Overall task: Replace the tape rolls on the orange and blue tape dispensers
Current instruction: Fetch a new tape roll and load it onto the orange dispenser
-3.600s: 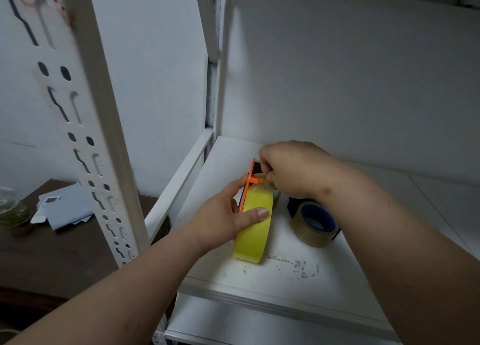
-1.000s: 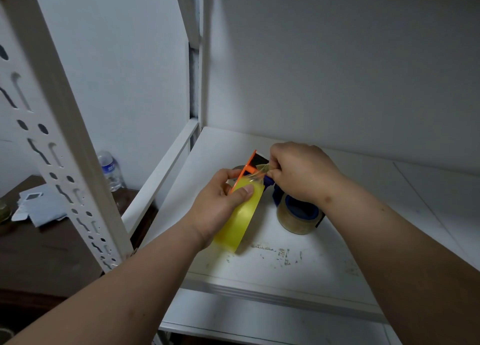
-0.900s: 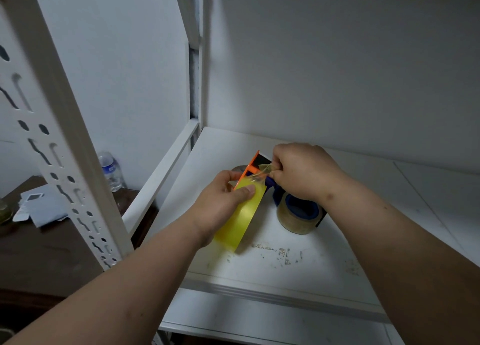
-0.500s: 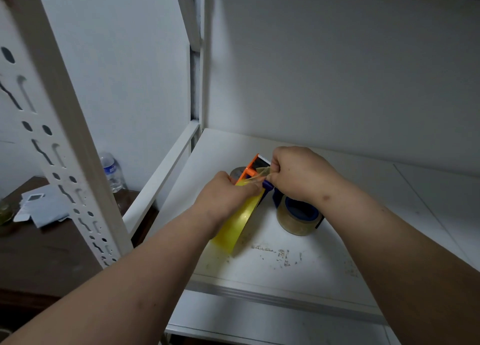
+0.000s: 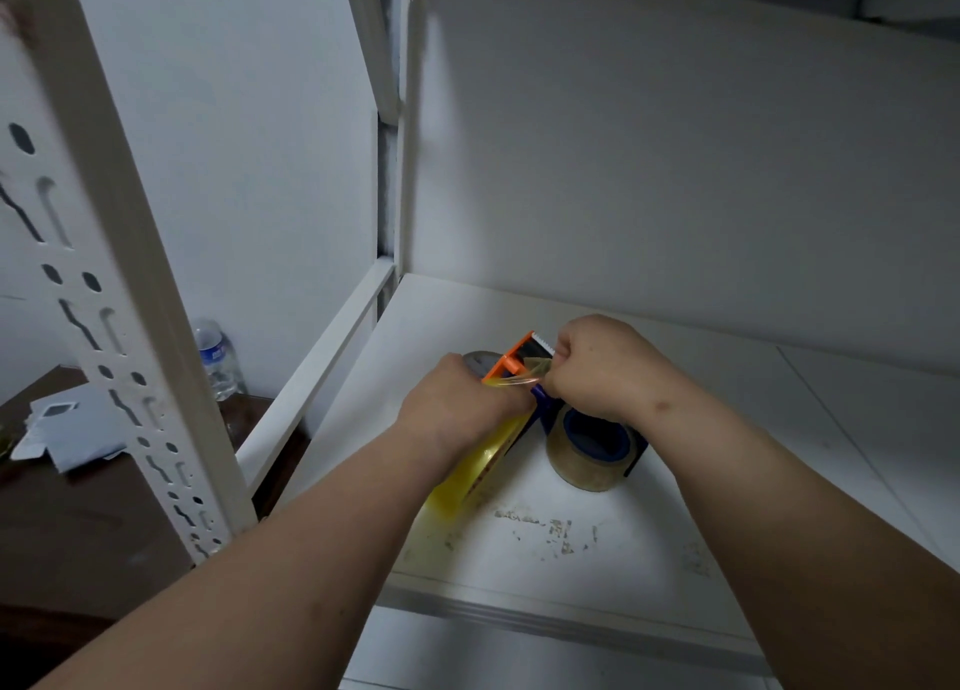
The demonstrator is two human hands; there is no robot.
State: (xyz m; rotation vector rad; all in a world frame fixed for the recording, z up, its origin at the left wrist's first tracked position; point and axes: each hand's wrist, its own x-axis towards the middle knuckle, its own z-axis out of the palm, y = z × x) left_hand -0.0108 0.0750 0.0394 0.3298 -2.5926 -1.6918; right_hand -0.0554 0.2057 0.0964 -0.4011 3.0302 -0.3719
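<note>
An orange tape dispenser point(image 5: 519, 353) with a yellow tape roll point(image 5: 470, 468) on it stands on edge on the white shelf point(image 5: 701, 507). My left hand point(image 5: 460, 403) grips the top of the yellow roll. My right hand point(image 5: 605, 367) pinches the loose clear tape end point(image 5: 519, 376) beside the dispenser's toothed blade, so a short strip stretches between the two hands. A blue tape dispenser point(image 5: 595, 432) with a clear brownish roll point(image 5: 582, 468) lies flat just right of the yellow roll, under my right wrist. A grey roll point(image 5: 480, 359) peeks out behind my left hand.
The shelf's white back wall is close behind the dispensers. A perforated white upright point(image 5: 119, 294) stands at the left front corner. Lower left is a dark table point(image 5: 78, 523) with papers point(image 5: 67, 427) and a water bottle point(image 5: 218, 359). Flaked residue marks the shelf near its front edge.
My left hand has slid from the roll's side up over its top near the orange frame. My right hand keeps pinching the tape end and has pulled a short clear strip out.
</note>
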